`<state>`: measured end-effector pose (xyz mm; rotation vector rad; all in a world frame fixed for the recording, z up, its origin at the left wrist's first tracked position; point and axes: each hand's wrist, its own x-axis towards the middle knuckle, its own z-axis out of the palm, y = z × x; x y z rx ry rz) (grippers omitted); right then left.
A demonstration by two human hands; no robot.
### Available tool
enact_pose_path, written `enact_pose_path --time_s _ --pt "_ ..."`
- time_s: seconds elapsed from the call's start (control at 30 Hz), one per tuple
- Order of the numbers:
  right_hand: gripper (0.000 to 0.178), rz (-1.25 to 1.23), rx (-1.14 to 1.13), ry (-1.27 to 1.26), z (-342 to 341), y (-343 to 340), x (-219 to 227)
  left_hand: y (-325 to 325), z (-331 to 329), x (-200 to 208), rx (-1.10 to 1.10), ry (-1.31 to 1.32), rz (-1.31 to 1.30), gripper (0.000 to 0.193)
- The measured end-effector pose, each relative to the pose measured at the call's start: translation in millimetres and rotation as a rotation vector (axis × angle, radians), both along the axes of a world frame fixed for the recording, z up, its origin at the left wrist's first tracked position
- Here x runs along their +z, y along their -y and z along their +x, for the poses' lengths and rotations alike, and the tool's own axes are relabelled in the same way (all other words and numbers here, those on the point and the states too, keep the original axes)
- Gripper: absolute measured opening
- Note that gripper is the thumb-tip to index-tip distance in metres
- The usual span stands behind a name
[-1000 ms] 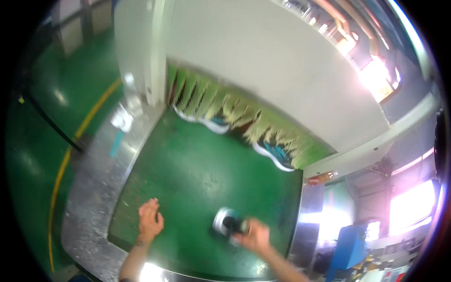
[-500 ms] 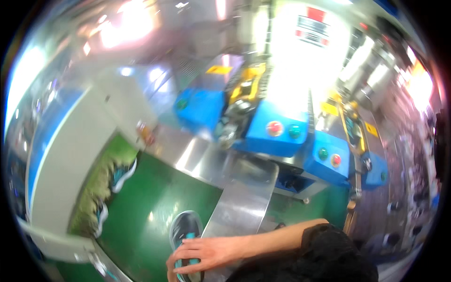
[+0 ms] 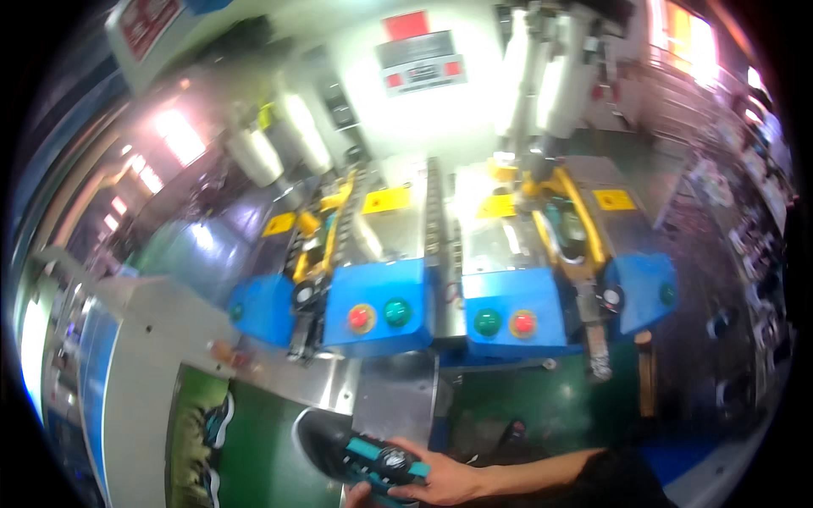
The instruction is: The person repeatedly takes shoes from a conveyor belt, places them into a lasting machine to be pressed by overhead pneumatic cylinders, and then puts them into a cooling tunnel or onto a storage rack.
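Note:
A dark sneaker [image 3: 334,449] with teal straps and a pale sole edge is held low in front of me, its toe toward the upper left. My right hand [image 3: 445,480] reaches in from the lower right and grips it around the ankle end. Of my left hand [image 3: 359,493] only the fingertips show at the lower edge, pressed against the shoe's side; the remainder is out of the picture. Ahead stands a two-station machine with blue control boxes [image 3: 377,292]. A dark shoe [image 3: 567,233] sits between the yellow arms of its right station.
Red and green buttons [image 3: 488,322] face me on the boxes. A metal ledge [image 3: 394,385] juts toward me. To the left, a grey cabinet [image 3: 140,364] has an opening with several shoes [image 3: 218,421] on a green surface. A wooden post [image 3: 646,372] stands at right.
My view has swung to face the machine squarely. The sneaker has come up higher and turned, showing more of its upper. Fingertips of my left hand now appear on it.

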<state>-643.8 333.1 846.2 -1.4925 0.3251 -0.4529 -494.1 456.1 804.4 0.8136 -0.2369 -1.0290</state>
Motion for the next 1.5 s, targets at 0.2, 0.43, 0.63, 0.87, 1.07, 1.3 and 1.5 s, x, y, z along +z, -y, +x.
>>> enact_pose_path --time_s 0.2,0.43,0.63,0.87,1.07,1.3,1.5 --pt "0.078 -0.036 -0.109 0.060 13 9 19 48 25 36 -0.005 0.112 -0.027 0.086" --pt "0.079 0.029 -0.024 0.042 44 17 16 20 63 -18 -0.067 -0.074 0.062 0.083" --pt "0.082 -0.170 -0.060 0.021 45 14 15 11 68 -42 -0.132 -0.119 0.059 0.079" --pt "0.081 -0.185 -0.089 0.106 42 30 7 52 54 24 -0.112 0.087 -0.063 0.085" --pt "0.071 0.286 -0.259 -0.103 8 61 12 105 13 24 0.125 -0.017 0.068 0.052" --pt "0.069 0.240 -0.321 -0.301 -16 124 13 218 101 29 0.274 0.815 0.198 0.060" --pt "0.073 0.178 -0.366 -0.269 32 151 26 409 267 -12 0.102 1.474 0.570 0.070"
